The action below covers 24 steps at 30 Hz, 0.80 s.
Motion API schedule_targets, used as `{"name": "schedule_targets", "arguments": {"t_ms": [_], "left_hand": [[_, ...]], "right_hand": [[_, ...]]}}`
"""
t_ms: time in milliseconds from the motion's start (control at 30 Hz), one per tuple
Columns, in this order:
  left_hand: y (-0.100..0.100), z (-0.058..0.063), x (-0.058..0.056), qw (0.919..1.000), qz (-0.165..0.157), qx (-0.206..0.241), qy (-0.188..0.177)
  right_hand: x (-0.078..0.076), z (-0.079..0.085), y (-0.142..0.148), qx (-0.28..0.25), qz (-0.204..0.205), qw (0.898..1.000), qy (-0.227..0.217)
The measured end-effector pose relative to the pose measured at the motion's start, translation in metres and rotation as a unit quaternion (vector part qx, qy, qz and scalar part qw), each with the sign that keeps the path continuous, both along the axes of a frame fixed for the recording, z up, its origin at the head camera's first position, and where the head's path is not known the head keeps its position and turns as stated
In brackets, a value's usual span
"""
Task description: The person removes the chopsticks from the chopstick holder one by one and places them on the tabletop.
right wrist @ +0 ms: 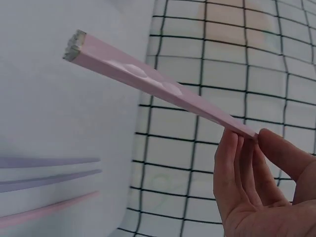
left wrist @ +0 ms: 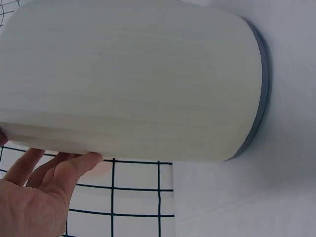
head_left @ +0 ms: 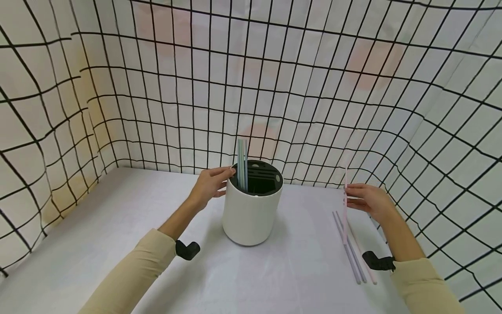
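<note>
A white cylindrical utensil holder (head_left: 251, 220) with a black slotted top stands upright mid-table. Several pale green and blue chopsticks (head_left: 242, 168) rise from its left side. My left hand (head_left: 209, 185) holds the holder by its left upper edge, one fingertip over the rim and other fingers along the outer wall (left wrist: 133, 84). At the right, my right hand (head_left: 370, 200) pinches a pink chopstick (right wrist: 163, 89) between thumb and fingertips near one end. The thick square end slants toward the right wrist camera. Below it on the table lie two purple chopsticks (head_left: 354, 257) and another pink chopstick (head_left: 366, 266).
White cloth covers the table (head_left: 302, 270). A black wire grid (head_left: 219, 83) encloses the back and both sides, close behind the holder and near the right hand. Black wrist cameras (head_left: 188, 250) sit at both cuffs.
</note>
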State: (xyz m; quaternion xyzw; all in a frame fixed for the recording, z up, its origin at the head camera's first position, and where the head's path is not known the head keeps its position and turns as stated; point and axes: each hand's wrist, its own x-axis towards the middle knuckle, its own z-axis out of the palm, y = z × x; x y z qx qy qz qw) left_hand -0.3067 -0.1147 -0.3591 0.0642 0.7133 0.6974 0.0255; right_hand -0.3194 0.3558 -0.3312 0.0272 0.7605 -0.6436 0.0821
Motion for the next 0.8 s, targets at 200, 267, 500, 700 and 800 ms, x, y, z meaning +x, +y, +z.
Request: {"name": "schedule_targets", "arguments": {"t_ms": [200, 267, 500, 700, 800], "left_hand": [[0.0, -0.001, 0.0, 1.0, 0.003, -0.002, 0.003], [0.0, -0.001, -0.001, 1.0, 0.003, -0.002, 0.003], [0.001, -0.002, -0.002, 1.0, 0.003, -0.002, 0.002], [0.001, -0.001, -0.001, 1.0, 0.004, -0.001, 0.0], [0.001, -0.001, -0.002, 1.0, 0.005, -0.001, -0.001]], "right_hand": [[-0.003, -0.037, 0.015, 0.027, 0.015, 0.999, -0.034], [-0.005, -0.051, 0.019, 0.036, 0.011, 0.998, -0.048], [0.0, -0.087, 0.028, 0.073, 0.008, 0.994, -0.08], [0.003, -0.103, 0.03, 0.088, 0.008, 0.992, -0.088], [0.004, -0.109, 0.029, 0.096, 0.008, 0.991, -0.09]]}}
